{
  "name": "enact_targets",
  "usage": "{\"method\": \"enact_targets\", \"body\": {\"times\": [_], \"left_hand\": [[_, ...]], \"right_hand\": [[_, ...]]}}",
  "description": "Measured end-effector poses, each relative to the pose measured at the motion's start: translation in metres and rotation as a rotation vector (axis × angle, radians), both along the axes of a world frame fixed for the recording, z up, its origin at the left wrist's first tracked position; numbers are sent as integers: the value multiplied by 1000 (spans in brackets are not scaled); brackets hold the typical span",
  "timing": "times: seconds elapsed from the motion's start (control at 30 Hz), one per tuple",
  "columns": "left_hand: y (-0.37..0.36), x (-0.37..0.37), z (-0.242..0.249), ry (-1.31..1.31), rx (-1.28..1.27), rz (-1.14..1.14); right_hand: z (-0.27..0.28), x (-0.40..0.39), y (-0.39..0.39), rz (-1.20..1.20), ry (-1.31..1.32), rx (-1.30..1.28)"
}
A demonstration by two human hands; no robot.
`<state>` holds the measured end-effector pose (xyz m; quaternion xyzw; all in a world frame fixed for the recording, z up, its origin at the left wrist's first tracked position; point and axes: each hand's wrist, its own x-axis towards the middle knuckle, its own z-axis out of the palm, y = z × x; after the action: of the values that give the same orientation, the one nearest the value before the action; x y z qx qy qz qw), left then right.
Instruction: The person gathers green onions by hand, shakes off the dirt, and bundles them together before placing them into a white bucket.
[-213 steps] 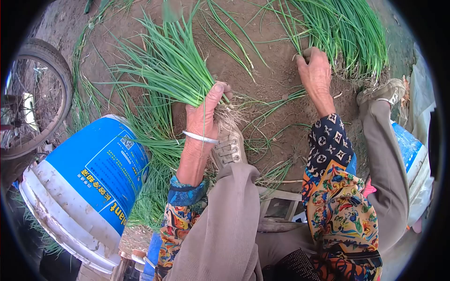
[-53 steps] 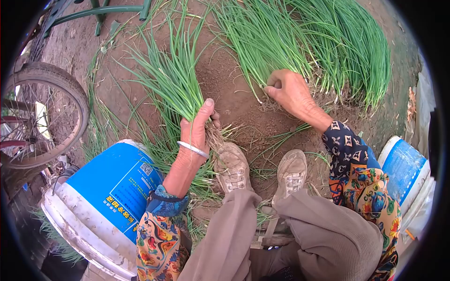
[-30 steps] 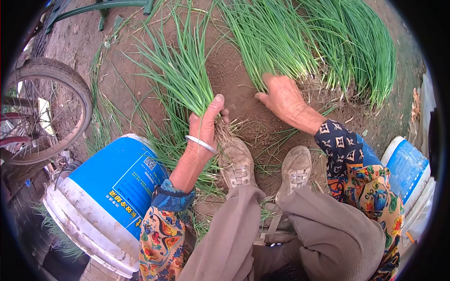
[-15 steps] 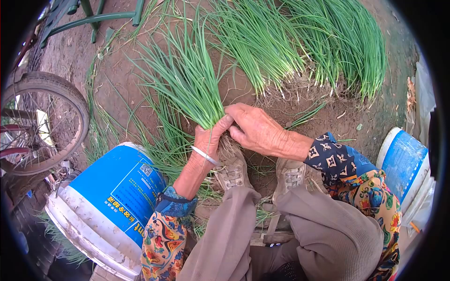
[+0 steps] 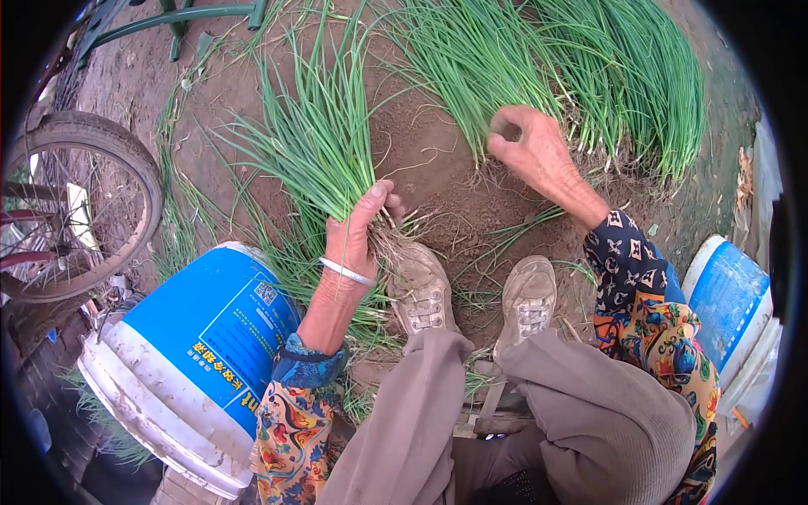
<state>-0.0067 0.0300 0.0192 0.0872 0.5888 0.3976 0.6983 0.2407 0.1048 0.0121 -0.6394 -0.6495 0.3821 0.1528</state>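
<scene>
My left hand (image 5: 358,227), with a pale bangle at its wrist, is closed round the lower end of a bunch of green onions (image 5: 324,168). Their leaves fan up and to the left, and stringy roots hang out below the fingers above my left shoe. My right hand (image 5: 543,160) is at the root end of a large heap of green onions (image 5: 480,67). Its thumb and forefinger curl together in a pinch; whatever is in them, if anything, is hidden. More green onions (image 5: 644,93) lie in the heap's right part, white bases and roots towards me.
A blue and white bucket (image 5: 210,328) lies beside my left arm, with a bicycle wheel (image 5: 156,194) beyond it. Another blue bucket (image 5: 732,290) is at the right. Loose leaves are strewn over the soil (image 5: 425,143). A green metal frame (image 5: 177,15) stands at upper left.
My right hand has left the bunch and moved up and right to the heap. My left hand has shifted slightly left, still gripping the green onions.
</scene>
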Motion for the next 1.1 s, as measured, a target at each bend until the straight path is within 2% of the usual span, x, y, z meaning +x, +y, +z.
{"method": "enact_targets", "body": {"times": [0.13,0.17,0.3,0.43,0.57,0.67,0.7,0.8,0.83,0.93,1.1], "left_hand": [[-2,0,-6,-45,-27,7],[-1,2,-6,-44,-41,16],[-2,7,-10,-26,-49,-1],[-3,7,-12,-35,-34,-12],[-2,10,-12,-32,-32,-15],[-1,11,-11,-19,-34,-19],[-2,11,-11,-18,-34,-20],[-3,10,-13,-14,-16,-29],[-3,10,-13,-11,-20,-34],[-2,10,-13,-7,-23,-46],[-2,12,-14,-14,-32,-39]], "right_hand": [[-3,7,0,-114,171,-271],[6,5,2,-182,317,-515],[-7,6,-8,-186,55,-156],[-4,8,-9,-51,-136,396],[2,-10,-9,121,-258,-56],[-11,-10,-9,176,-293,60],[-9,-10,-5,132,-218,-67],[0,-5,-3,-51,-31,-155],[5,-5,-2,-90,-49,-199],[-3,-7,-7,-122,29,-184],[-10,-18,-5,112,-187,-121]]}}
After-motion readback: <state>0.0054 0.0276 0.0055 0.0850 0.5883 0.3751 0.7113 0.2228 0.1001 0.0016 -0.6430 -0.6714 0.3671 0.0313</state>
